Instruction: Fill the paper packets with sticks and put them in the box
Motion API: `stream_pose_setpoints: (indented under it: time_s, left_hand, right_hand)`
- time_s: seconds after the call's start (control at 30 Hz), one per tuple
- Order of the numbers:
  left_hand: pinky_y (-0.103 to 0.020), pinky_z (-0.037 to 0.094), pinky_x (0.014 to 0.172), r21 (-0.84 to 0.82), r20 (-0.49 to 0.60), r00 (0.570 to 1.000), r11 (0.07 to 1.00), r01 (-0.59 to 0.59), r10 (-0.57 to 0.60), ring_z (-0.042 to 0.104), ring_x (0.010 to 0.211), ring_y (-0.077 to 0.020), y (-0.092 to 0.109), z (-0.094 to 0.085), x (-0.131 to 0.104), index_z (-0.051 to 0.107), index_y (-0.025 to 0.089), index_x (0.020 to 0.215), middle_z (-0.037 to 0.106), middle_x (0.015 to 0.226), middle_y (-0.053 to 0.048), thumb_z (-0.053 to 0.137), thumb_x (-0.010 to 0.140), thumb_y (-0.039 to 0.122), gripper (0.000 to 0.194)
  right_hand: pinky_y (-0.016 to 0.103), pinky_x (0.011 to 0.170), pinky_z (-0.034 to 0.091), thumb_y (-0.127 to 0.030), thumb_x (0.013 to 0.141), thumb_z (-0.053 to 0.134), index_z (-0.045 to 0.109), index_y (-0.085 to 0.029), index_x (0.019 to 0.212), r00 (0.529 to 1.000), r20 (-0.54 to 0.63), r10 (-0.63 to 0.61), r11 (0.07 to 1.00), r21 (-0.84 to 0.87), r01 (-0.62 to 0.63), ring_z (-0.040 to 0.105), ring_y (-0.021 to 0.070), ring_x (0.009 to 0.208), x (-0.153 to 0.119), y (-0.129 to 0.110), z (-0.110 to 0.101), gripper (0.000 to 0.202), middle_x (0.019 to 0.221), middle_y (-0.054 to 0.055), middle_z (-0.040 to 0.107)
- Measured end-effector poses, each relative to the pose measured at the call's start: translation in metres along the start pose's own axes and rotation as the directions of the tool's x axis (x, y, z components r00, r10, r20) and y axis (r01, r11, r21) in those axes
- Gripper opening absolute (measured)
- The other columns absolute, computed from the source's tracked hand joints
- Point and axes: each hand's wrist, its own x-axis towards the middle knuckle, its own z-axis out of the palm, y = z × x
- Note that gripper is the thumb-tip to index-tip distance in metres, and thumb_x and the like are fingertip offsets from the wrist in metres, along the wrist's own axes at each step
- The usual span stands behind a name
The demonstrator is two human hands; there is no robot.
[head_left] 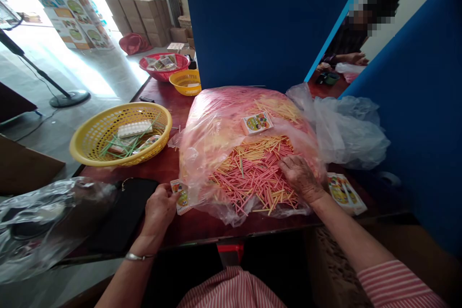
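A tall blue panel [252, 24] stands at the far side of the red-brown surface [202, 231]. On the surface, in the middle, sits a big plastic bag [224, 101], full and bulging, its near side open on a heap of thin sticks [249, 168], mostly pink and yellow, lying in all directions. To the left is a yellow basket [77, 149] of woven-looking plastic, with a white block [135, 128], wrapped packs and some green sticks inside. Crumpled clear plastic [350, 130] lies against the bag's right side. The right hand [301, 178] rests over the right part of the heap with its fingers bent down to the sticks; whether they grasp any I cannot tell. The left hand [160, 204], at the near left corner of the bag, has its fingers pinched on a small printed packet [183, 198], which is partly beside the bag's edge. More printed packets [344, 195] lie on the surface to the right, just beyond the right forearm, and a single packet [257, 123] lies on top of the bag, on the far side of the heap.
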Motion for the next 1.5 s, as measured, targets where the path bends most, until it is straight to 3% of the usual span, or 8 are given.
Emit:
stream_pose_setpoints:
  time_s: [0.33, 0.53, 0.63, 0.83, 1.1, 1.2, 1.3, 1.5]
  left_hand:
    - [-0.027, 0.035, 0.055, 0.328, -0.215, 0.973, 0.945, -0.011, 0.086, 0.061, 0.062, -0.0220, 0.014, -0.006, -0.020, 0.057, 0.016, 0.102, 0.064, 0.071, -0.008, 0.037, 0.090, 0.030, 0.027]
    - [-0.029, 0.045, 0.071, 0.050, -0.601, 0.779, 0.981, -0.187, 0.179, 0.060, 0.074, -0.0186, 0.013, -0.026, -0.027, 0.056, 0.017, 0.094, 0.063, 0.087, -0.006, 0.041, 0.088, 0.030, 0.021]
    - [-0.026, 0.046, 0.069, -0.207, -0.637, 0.758, 0.918, -0.339, 0.136, 0.059, 0.072, -0.0153, 0.034, -0.034, -0.035, 0.056, 0.019, 0.095, 0.062, 0.087, -0.003, 0.051, 0.084, 0.032, 0.018]
    - [-0.021, 0.045, 0.057, -0.681, -0.236, 0.920, 0.622, -0.387, 0.314, 0.056, 0.059, -0.0108, 0.098, -0.004, -0.050, 0.056, 0.020, 0.085, 0.060, 0.070, 0.002, 0.060, 0.079, 0.036, 0.017]
    - [-0.020, 0.037, 0.054, -0.552, 0.054, 0.722, 0.623, -0.554, 0.689, 0.046, 0.054, -0.0079, 0.150, 0.055, -0.061, 0.057, 0.017, 0.071, 0.055, 0.060, 0.002, 0.048, 0.087, 0.028, 0.021]
    - [-0.020, 0.037, 0.054, -0.577, 0.106, 0.712, 0.626, -0.524, 0.694, 0.046, 0.056, -0.0085, 0.158, 0.070, -0.064, 0.059, 0.017, 0.072, 0.055, 0.061, 0.002, 0.049, 0.086, 0.029, 0.020]
    - [-0.018, 0.038, 0.052, -0.687, 0.211, 0.721, 0.625, -0.371, 0.660, 0.047, 0.055, -0.0078, 0.161, 0.079, -0.067, 0.059, 0.017, 0.076, 0.056, 0.064, 0.002, 0.051, 0.084, 0.030, 0.017]
    - [-0.018, 0.039, 0.052, -0.799, 0.299, 0.720, 0.577, -0.169, 0.626, 0.047, 0.057, -0.0079, 0.157, 0.090, -0.071, 0.057, 0.016, 0.075, 0.054, 0.066, 0.002, 0.056, 0.080, 0.031, 0.016]
  right_hand:
    - [0.036, 0.076, 0.039, -0.008, 0.085, 0.042, 0.064, -0.016, 0.089, 1.000, -0.026, 0.010, 0.997, 0.077, -0.008, 0.050, 0.0237, 0.082, 0.004, 0.005, 0.008, 0.024, 0.084, 0.010, 0.062]
    - [0.039, 0.077, 0.042, -0.013, 0.085, 0.038, 0.063, -0.018, 0.078, 0.968, -0.125, 0.218, 0.878, 0.457, -0.139, 0.053, 0.0239, 0.079, 0.003, 0.011, 0.016, 0.026, 0.080, 0.010, 0.063]
    - [0.042, 0.077, 0.044, -0.020, 0.082, 0.043, 0.063, -0.020, 0.075, 0.925, -0.089, 0.369, 0.711, 0.668, -0.220, 0.054, 0.0244, 0.075, 0.010, 0.012, 0.017, 0.021, 0.074, 0.009, 0.062]
    - [0.037, 0.074, 0.049, -0.029, 0.084, 0.045, 0.063, -0.024, 0.090, 0.870, -0.079, 0.487, 0.549, 0.802, -0.235, 0.059, 0.0214, 0.077, 0.020, 0.003, 0.007, 0.020, 0.077, 0.003, 0.066]
    - [0.039, 0.080, 0.052, -0.036, 0.083, 0.054, 0.061, -0.020, 0.083, 0.658, 0.078, 0.749, -0.088, 0.996, -0.017, 0.066, 0.0179, 0.076, 0.033, -0.018, -0.019, 0.017, 0.074, 0.001, 0.068]
    - [0.040, 0.083, 0.053, -0.032, 0.078, 0.063, 0.060, -0.022, 0.084, 0.631, 0.195, 0.750, -0.392, 0.901, 0.187, 0.067, 0.0166, 0.074, 0.039, -0.029, -0.039, 0.012, 0.072, -0.002, 0.068]
    - [0.042, 0.087, 0.052, -0.032, 0.077, 0.067, 0.060, -0.024, 0.085, 0.661, 0.192, 0.725, -0.473, 0.836, 0.277, 0.068, 0.0161, 0.076, 0.042, -0.039, -0.055, 0.014, 0.073, -0.005, 0.068]
    - [0.044, 0.090, 0.050, -0.037, 0.080, 0.063, 0.057, -0.023, 0.083, 0.676, 0.156, 0.721, -0.435, 0.860, 0.266, 0.068, 0.0196, 0.085, 0.042, -0.056, -0.053, 0.015, 0.070, -0.003, 0.068]
